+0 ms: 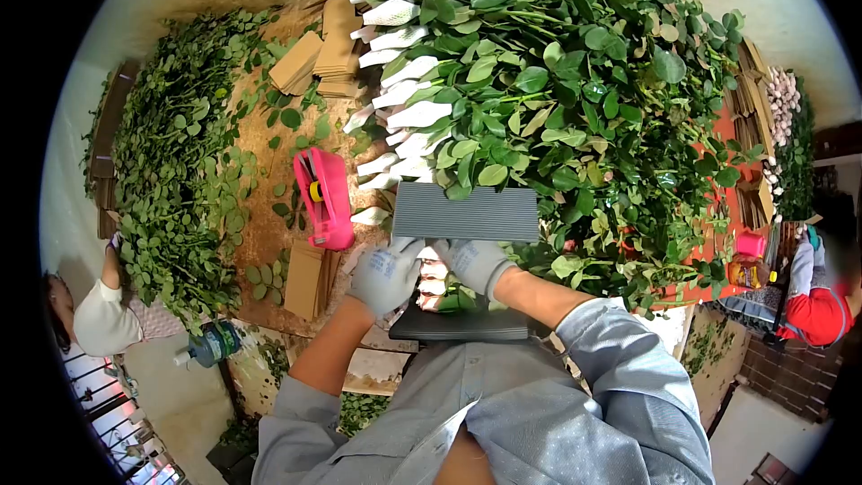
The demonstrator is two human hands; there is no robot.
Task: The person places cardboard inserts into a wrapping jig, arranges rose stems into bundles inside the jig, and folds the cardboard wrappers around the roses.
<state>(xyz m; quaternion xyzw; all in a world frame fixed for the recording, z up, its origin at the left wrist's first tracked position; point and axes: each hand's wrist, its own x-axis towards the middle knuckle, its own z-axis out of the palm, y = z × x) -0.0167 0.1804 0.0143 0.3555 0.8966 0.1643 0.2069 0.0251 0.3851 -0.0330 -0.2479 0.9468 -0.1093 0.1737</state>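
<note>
My left hand (384, 278), in a pale grey glove, is closed at the left side of a short column of pale pink flower heads (433, 286). At their upper right is my right hand (477, 264), gloved too, its fingers curled in. What the fingertips pinch is too small to make out. Just beyond both hands lies a grey ribbed panel (467, 213), its near edge by the fingers. A dark panel (458, 324) sits nearest my body, below the flower heads. White-netted buds (422, 114) on leafy stems (557, 81) are piled beyond.
A pink tape dispenser (325, 199) stands left of my hands, with cardboard pieces (306, 280) near it. More cardboard (338, 45) lies farther back. Leafy stems (180, 144) cover the table's left side. People (106, 319) are at both sides; a bottle (750, 273) is at right.
</note>
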